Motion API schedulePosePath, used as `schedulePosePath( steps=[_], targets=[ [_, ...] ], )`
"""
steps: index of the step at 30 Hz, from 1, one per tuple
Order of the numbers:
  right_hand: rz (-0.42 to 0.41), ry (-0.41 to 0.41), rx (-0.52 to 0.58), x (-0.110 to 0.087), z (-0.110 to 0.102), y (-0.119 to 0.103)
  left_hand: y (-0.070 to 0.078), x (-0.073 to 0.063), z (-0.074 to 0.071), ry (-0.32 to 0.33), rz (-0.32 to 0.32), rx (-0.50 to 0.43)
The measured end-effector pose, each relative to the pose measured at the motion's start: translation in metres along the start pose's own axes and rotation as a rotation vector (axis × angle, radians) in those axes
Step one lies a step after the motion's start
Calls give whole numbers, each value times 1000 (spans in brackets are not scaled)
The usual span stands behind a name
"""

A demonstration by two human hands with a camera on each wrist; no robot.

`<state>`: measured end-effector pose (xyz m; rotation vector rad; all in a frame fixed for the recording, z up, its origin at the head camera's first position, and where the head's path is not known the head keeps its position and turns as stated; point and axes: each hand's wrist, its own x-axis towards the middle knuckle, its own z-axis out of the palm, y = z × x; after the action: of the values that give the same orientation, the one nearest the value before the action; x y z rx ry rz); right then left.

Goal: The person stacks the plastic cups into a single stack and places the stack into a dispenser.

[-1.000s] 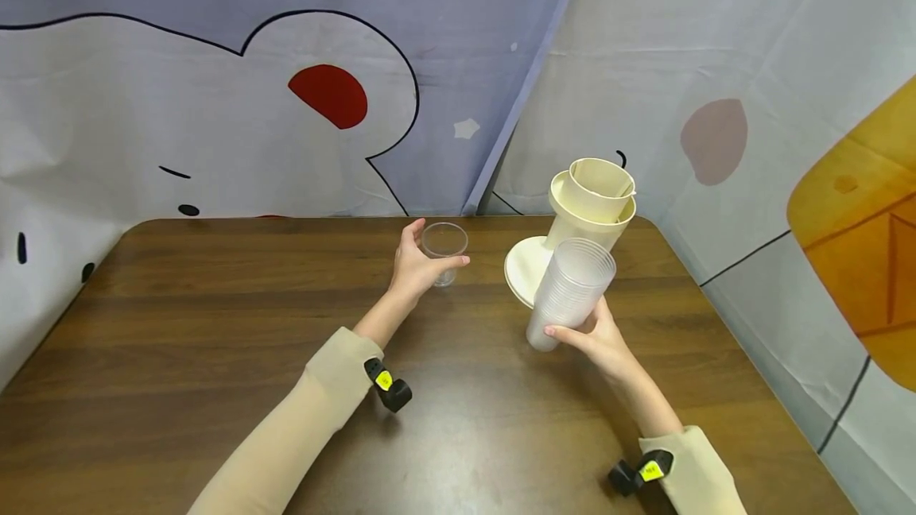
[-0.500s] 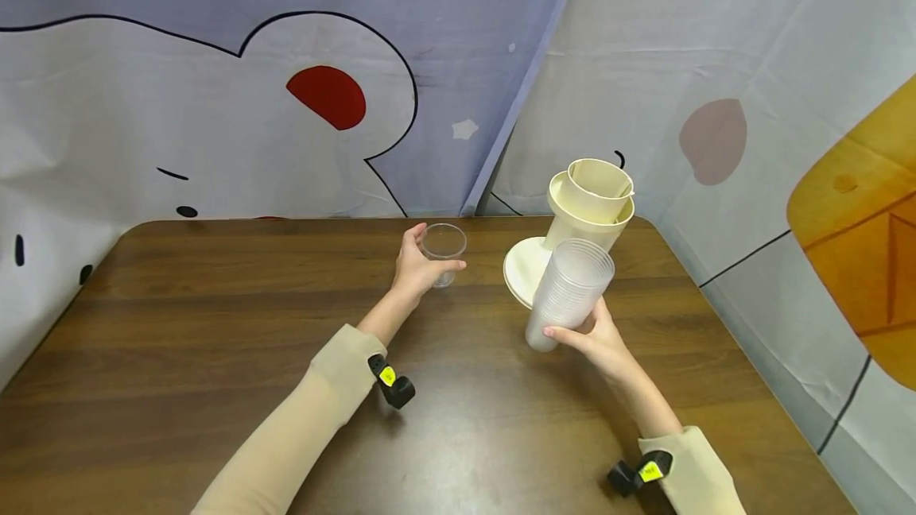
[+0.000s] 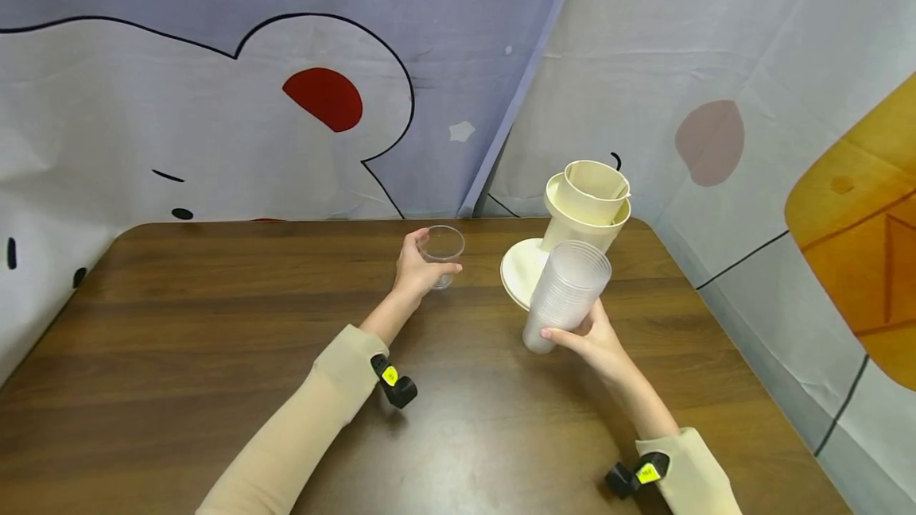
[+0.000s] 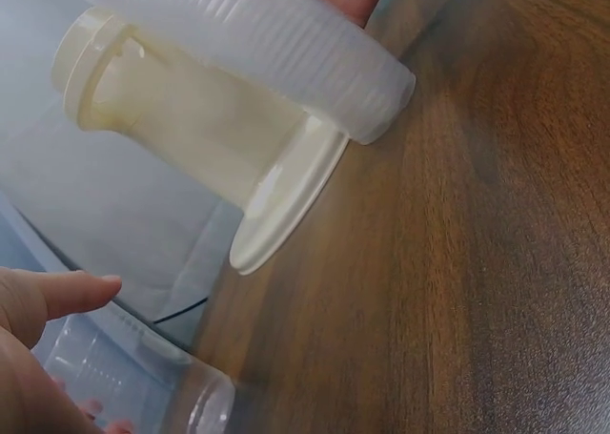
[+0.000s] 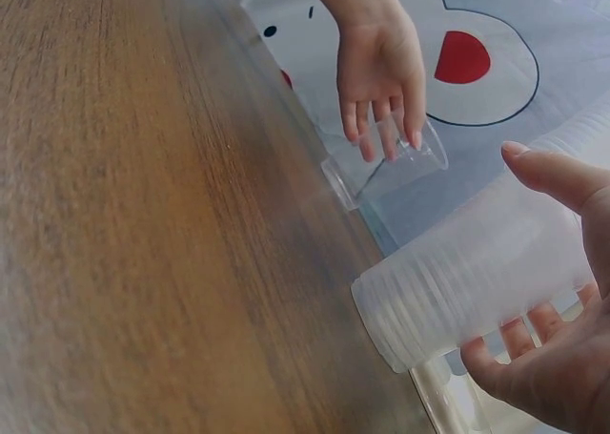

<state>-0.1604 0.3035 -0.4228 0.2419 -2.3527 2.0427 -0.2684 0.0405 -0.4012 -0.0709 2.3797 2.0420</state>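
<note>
My left hand (image 3: pixel 413 270) curves around a single clear plastic cup (image 3: pixel 444 248) that stands upright on the table's far part. The thumb lies on the near side; in the left wrist view several fingertips (image 4: pixel 116 426) show through the cup wall. A tall stack of nested plastic cups (image 3: pixel 568 292) leans to the right, with my right hand (image 3: pixel 599 342) gripping it from below and the right. Its lower end is close to the wood. In the right wrist view the right thumb (image 5: pixel 553 172) lies along one side of the cup stack, fingers on the other.
Right behind the cup stack stands a cream-coloured plastic holder (image 3: pixel 583 217) with a round base (image 3: pixel 521 270) and a collar-like top. A printed cloth (image 3: pixel 215 125) hangs behind the brown wooden table (image 3: pixel 179 356) and along its right side. Each wrist carries a small black camera.
Both hands keep nearly the same places, on the cup and the cup stack. The whole head view has shifted very slightly.
</note>
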Motion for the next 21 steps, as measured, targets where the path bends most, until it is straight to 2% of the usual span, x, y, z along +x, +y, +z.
schedulePosePath(
  steps=[8,21],
  targets=[
    [-3,2,-14,1,0,1,-5,2,3,22,9,-12],
    [-15,-6,1,2,0,2,-6,-4,1,25,8,14]
  ],
)
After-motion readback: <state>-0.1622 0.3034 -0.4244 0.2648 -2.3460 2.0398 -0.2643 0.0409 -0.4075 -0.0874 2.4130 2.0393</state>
